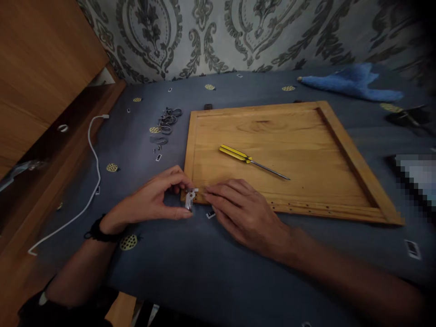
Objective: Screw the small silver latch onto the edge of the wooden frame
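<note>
A small shiny metal bracket is at the near left corner of a framed wooden panel. My left hand grips it, thumb on the near side and fingers on the far side. Just to the right, my right hand has its fingertips pinched together over the panel's near rail, close to the bracket. Whatever those fingertips may hold is hidden. On the panel beyond my right hand lies a screwdriver with a yellow handle, its tip pointing right. Small dark holes run along the near rail.
Several metal fittings and small screws lie left of the panel. A white cable runs along the left side. A blue cloth lies at the back right. A wooden cabinet stands at the left; a patterned wall is behind.
</note>
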The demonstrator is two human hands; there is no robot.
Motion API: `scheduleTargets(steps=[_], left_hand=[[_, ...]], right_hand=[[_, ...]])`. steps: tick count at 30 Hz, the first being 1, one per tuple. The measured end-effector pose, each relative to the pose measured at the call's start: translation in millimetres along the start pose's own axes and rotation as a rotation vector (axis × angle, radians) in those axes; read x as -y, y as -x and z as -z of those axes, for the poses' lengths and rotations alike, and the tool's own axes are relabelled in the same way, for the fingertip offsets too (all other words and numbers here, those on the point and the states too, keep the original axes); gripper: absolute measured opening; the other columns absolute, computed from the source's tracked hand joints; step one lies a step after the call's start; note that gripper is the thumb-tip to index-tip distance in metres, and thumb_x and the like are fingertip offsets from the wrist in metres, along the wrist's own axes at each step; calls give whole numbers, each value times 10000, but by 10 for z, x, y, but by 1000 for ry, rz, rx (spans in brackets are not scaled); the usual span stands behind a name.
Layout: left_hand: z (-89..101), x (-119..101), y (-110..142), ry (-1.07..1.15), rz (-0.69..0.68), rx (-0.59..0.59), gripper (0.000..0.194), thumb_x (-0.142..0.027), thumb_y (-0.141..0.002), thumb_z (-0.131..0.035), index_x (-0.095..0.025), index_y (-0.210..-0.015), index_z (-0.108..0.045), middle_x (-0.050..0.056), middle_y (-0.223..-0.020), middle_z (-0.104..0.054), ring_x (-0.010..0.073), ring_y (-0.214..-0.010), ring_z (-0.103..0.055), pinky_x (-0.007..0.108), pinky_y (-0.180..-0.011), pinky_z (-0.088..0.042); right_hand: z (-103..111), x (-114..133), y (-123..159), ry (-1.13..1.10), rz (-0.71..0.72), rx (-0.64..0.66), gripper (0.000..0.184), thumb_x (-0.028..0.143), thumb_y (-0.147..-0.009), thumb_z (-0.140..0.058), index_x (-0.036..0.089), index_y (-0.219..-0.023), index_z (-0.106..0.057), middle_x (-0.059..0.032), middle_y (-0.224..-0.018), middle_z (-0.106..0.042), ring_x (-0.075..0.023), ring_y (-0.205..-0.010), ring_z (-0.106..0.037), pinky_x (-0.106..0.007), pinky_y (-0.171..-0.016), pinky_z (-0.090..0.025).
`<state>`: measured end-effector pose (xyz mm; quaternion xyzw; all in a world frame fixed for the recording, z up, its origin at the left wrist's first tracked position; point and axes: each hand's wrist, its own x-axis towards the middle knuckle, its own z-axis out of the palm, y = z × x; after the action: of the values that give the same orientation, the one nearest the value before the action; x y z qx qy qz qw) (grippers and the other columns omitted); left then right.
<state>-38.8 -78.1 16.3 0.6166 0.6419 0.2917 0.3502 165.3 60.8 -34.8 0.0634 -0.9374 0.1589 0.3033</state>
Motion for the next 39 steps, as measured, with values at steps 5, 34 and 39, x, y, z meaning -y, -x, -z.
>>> scheduleTargets(steps=[5, 34, 39], left_hand=[[-55, -18, 6, -91, -22, 23, 375, -459, -845, -730, -215, -1106, -616, 19, -996, -533, 149, -905, -524, 285, -794, -452], [-108, -44, 8, -262, -40, 19, 428, -485, -865, -711, -227, -1180, -582, 14, -1011, -538, 151, -915, -516, 269, -769, -421], [-115, -46, -1, -253, -67, 10, 415, -461, -876, -705, -228, -1193, -572, 22, -1024, -538, 162, -939, -518, 274, -774, -421]], right_hand=[[7, 11, -12, 1, 6, 2, 230, 102, -953, -498, 106, -1105, -671, -128, -1038, -720, -240, -935, -637, -431, -807, -561], [16, 32, -34, -3, 33, -24, 199, 145, -964, -520, 91, -1043, -694, -111, -1061, -747, -225, -967, -663, -403, -850, -569], [3, 35, -41, 7, 46, -24, 208, 134, -968, -505, 76, -1022, -698, -116, -1057, -749, -226, -951, -676, -396, -836, -569]])
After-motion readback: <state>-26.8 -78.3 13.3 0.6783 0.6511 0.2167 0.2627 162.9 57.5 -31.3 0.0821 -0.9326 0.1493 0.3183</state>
